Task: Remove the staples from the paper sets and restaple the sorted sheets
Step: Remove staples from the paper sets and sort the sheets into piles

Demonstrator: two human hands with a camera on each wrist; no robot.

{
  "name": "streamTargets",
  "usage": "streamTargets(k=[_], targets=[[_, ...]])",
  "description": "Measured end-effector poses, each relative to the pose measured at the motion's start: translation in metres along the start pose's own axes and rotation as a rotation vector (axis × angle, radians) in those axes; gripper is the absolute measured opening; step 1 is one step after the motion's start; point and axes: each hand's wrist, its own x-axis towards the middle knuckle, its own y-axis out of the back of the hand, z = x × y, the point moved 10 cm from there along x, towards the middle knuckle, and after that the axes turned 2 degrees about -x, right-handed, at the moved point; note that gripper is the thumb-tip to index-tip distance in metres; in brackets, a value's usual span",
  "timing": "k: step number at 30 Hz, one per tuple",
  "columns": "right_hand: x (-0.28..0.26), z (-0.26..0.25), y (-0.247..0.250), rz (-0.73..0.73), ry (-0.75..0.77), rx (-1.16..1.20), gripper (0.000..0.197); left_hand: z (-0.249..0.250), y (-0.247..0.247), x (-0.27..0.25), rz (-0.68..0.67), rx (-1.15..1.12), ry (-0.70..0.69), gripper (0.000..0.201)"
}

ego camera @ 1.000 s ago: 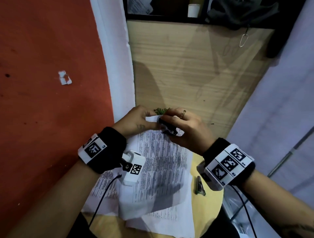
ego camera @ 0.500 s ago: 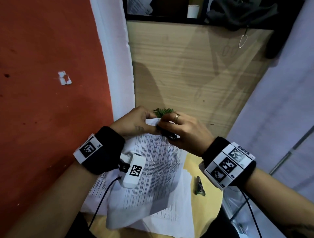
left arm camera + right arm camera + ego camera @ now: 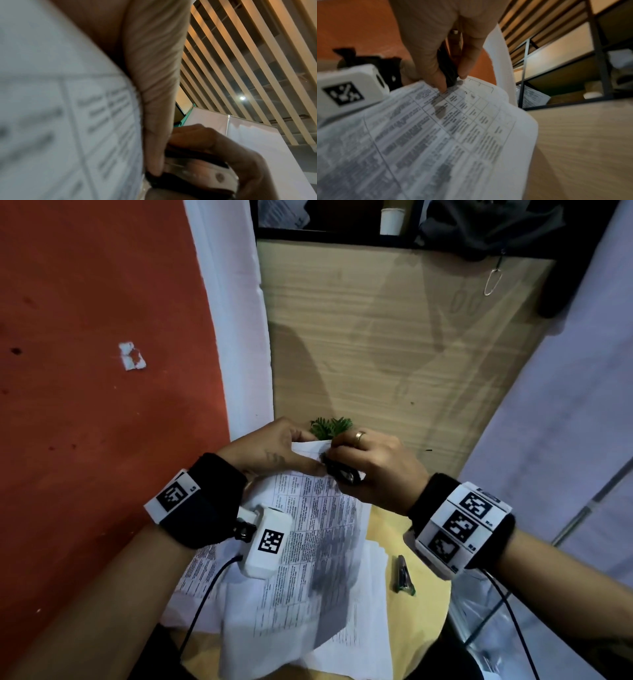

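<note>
My left hand [image 3: 274, 446] pinches the top corner of a printed paper set [image 3: 308, 542] and holds it up off the table. My right hand [image 3: 373, 470] grips a small black stapler [image 3: 339, 472], its tip against that same corner. In the right wrist view the stapler [image 3: 448, 67] sits between thumb and fingers [image 3: 429, 56], touching the paper set [image 3: 436, 135] near its top edge. From the left wrist I see the blurred paper set [image 3: 60, 108], my thumb [image 3: 154, 94] and the stapler's metal side [image 3: 197, 174]. The staple itself is hidden.
More loose sheets [image 3: 356, 655] lie under the raised set on a round yellow table [image 3: 428, 611]. A second small dark tool [image 3: 404, 575] lies on the table to the right. A green plant [image 3: 330, 428] stands just behind my hands. A wooden panel [image 3: 394, 354] and a red wall [image 3: 102, 371] stand close.
The right hand has turned slightly over the paper's corner and kept the stapler there. The hanging lower end of the set has sagged further down. The left hand's pinch has barely moved.
</note>
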Motion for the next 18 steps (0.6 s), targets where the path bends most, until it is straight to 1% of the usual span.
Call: streamTargets(k=[3,6,9,11,15,18], targets=[[-0.001,0.014,0.008,0.067,-0.121,0.142,0.024,-0.001,0.005,-0.003,-0.014,-0.025,-0.001,0.025],[-0.005,0.023,0.013,0.137,-0.219,0.294,0.022,0.001,0.004,-0.005,0.007,-0.102,-0.04,0.028],[-0.011,0.032,0.016,0.215,-0.308,0.394,0.022,0.006,0.001,-0.008,0.043,-0.148,-0.086,0.019],[-0.014,0.038,0.015,0.249,-0.36,0.458,0.024,0.01,0.002,-0.007,0.065,-0.14,-0.115,0.015],[-0.02,0.044,0.015,0.301,-0.428,0.488,0.026,0.012,0.007,-0.006,0.164,-0.056,-0.17,0.007],[-0.021,0.041,0.018,0.338,-0.431,0.437,0.025,0.009,0.012,-0.004,0.233,-0.037,-0.189,0.024]])
